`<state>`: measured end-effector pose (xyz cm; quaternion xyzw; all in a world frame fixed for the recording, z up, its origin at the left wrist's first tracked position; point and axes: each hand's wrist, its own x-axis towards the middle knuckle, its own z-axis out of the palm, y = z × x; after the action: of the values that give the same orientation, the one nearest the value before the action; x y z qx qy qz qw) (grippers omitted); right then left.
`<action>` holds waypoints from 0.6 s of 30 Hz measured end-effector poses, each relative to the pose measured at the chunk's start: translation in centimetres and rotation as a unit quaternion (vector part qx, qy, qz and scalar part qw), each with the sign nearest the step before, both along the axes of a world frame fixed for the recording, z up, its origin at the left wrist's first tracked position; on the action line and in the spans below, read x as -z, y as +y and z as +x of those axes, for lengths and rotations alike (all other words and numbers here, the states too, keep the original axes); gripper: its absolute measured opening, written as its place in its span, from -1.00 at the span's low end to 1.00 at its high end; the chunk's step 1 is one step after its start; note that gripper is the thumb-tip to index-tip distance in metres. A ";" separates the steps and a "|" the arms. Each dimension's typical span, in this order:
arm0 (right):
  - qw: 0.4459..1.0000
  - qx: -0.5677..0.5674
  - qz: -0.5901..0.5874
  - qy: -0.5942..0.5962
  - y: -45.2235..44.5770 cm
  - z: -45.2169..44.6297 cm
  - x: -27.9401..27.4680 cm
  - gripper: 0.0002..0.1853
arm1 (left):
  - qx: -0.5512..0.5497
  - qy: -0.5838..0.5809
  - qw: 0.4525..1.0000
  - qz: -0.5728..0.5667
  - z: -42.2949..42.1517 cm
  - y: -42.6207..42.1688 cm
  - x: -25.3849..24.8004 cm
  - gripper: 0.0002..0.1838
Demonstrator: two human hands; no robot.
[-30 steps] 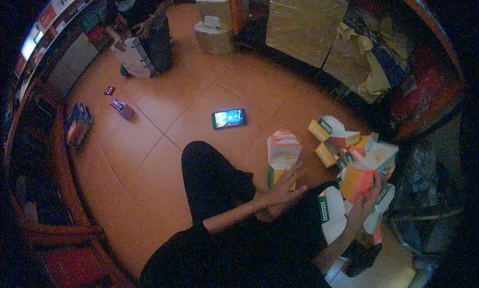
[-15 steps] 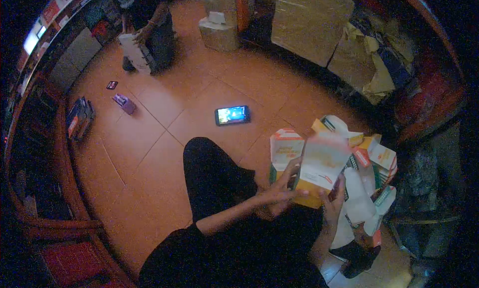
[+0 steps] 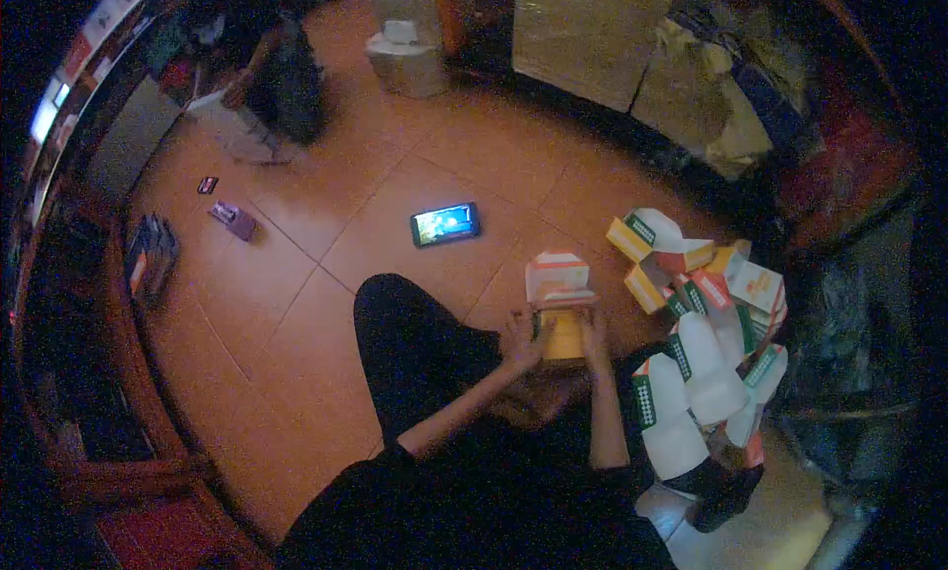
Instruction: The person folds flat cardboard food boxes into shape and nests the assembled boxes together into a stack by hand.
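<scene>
Between my hands, in front of my lap, is a yellow and white carton (image 3: pixel 563 333), gripped at its sides. My left hand (image 3: pixel 523 340) has its fingers at the left side of it. At the right side my right hand (image 3: pixel 594 341) holds on. Just beyond stands an orange and white printed carton (image 3: pixel 556 274), close against or under the held one; I cannot tell which. To the right lies a heap of partly folded cartons (image 3: pixel 706 368) in white, green, yellow and orange.
A lit phone (image 3: pixel 445 225) lies on the tiled floor (image 3: pixel 296 304). Farther left are a purple box (image 3: pixel 233 221) and a small dark item (image 3: pixel 207 185). Another person (image 3: pixel 286 86) sits at the upper left with a white object. Large wrapped boxes (image 3: pixel 592 37) stand at the back.
Both hands came together on a carton picked up from the heap side. It moved left, tilted down and now sits by the orange and white carton. The view shifted slightly.
</scene>
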<state>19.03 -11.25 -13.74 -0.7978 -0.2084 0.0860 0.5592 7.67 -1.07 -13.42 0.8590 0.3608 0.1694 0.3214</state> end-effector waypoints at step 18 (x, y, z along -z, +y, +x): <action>0.977 -0.002 -0.147 -0.157 1.3 -1.0 -2.9 -0.51 | 0.071 -0.004 0.997 -0.016 0.4 0.4 0.4 -0.29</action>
<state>18.04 -9.95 -10.86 -0.8745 -0.2804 -0.0090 0.3957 8.03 -0.62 -13.85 0.8765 0.3002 0.1432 0.3480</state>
